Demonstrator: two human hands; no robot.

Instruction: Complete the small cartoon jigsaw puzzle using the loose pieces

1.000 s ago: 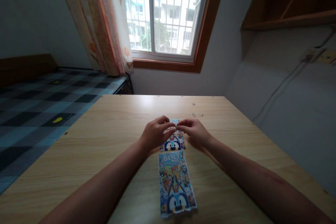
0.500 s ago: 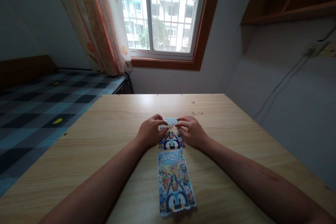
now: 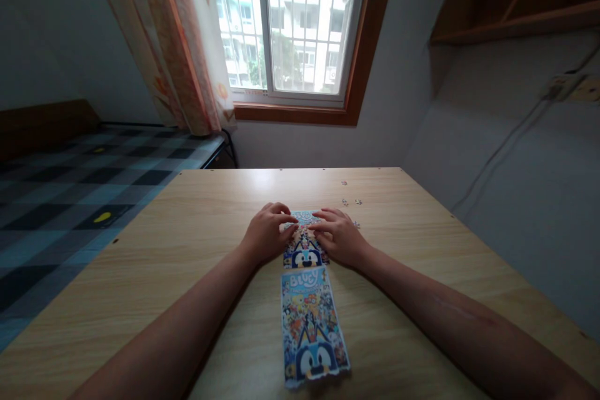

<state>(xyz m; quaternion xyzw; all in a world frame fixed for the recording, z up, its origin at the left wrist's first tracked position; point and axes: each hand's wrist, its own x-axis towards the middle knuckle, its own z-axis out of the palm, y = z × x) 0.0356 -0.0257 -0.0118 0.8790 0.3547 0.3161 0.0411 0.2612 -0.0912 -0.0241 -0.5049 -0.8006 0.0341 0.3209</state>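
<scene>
Jigsaw puzzle (image 3: 307,257) lies roughly midway between the desk's (image 3: 187,275) side edges. Left hand (image 3: 267,232) and right hand (image 3: 342,239) overlap its sides, fingers narrowly parted; whether either grips a piece cannot be determined. Printed sheet (image 3: 312,319): adjacent, toward near edge.

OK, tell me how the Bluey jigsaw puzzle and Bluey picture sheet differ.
The jigsaw puzzle lies between the left hand and right hand, partly covered by them; the picture sheet lies nearer the camera, uncovered. The jigsaw puzzle's lower edge looks straight, the picture sheet's ragged. Both show a blue cartoon dog's face.
</scene>
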